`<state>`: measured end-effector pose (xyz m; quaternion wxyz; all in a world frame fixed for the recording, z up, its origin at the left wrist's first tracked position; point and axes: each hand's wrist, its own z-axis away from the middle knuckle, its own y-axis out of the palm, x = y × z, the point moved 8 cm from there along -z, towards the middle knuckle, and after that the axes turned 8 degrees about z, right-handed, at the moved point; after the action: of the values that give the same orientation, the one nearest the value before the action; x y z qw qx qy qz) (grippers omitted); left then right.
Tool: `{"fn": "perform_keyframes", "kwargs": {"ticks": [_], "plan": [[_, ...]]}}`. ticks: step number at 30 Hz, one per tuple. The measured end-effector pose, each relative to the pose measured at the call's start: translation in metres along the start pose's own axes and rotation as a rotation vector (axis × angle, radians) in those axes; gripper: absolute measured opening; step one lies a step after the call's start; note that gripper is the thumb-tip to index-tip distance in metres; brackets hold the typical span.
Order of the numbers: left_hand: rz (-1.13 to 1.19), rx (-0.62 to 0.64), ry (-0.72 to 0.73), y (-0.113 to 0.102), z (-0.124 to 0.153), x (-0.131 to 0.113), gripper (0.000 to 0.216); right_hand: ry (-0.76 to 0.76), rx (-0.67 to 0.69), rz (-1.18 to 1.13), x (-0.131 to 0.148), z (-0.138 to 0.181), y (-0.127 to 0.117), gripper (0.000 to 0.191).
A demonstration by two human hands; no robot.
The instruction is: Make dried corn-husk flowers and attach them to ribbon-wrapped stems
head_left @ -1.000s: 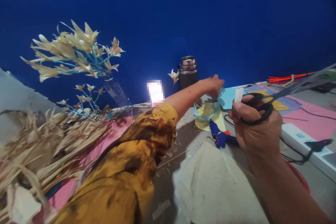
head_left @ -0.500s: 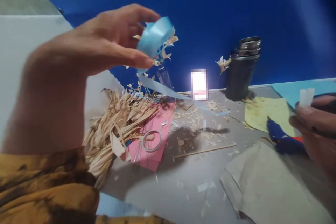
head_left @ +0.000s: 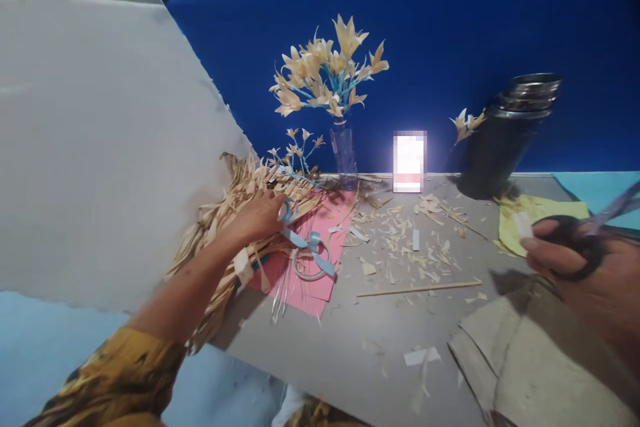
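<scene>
Lowered from its raised spot, the left hand point(head_left: 257, 215) rests on the straw pile point(head_left: 220, 233), fingers pinching the blue ribbon point(head_left: 301, 239), which trails onto pink paper point(head_left: 310, 293) just beside it. The right hand point(head_left: 595, 280) grips black scissors point(head_left: 575, 252) and a white scrap point(head_left: 523, 223).

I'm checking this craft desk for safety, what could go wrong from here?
1. The right hand holds scissors with the blades pointing outward, off to the side of the view; a careless swing might nick something.
2. The ribbon in the left hand trails over the tape ring and could snag or drag it.
3. The slim vase stands just behind the left hand and may tip if bumped.
</scene>
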<state>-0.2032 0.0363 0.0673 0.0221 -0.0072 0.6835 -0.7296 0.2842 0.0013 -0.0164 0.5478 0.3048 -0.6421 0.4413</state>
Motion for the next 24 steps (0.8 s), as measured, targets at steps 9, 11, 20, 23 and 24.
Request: {"fn": "perform_keyframes", "kwargs": {"ticks": [9,11,20,23,24], "plan": [[1.598,0.368,0.102,0.060,0.058,-0.178,0.031,0.092,0.447,-0.090,0.018,0.052,0.081,0.024],[1.894,0.587,0.042,0.083,0.063,-0.217,0.043,0.045,0.510,-0.029,0.026,0.057,0.088,0.023],[2.056,0.593,-0.125,0.127,0.055,-0.237,0.041,0.126,0.649,-0.099,0.005,0.068,0.104,0.030],[2.079,0.575,-0.178,0.131,0.054,-0.234,0.040,0.155,0.629,-0.130,-0.002,0.067,0.103,0.034],[2.091,0.575,-0.187,0.132,0.055,-0.234,0.039,0.151,0.613,-0.125,-0.002,0.067,0.102,0.035]]}}
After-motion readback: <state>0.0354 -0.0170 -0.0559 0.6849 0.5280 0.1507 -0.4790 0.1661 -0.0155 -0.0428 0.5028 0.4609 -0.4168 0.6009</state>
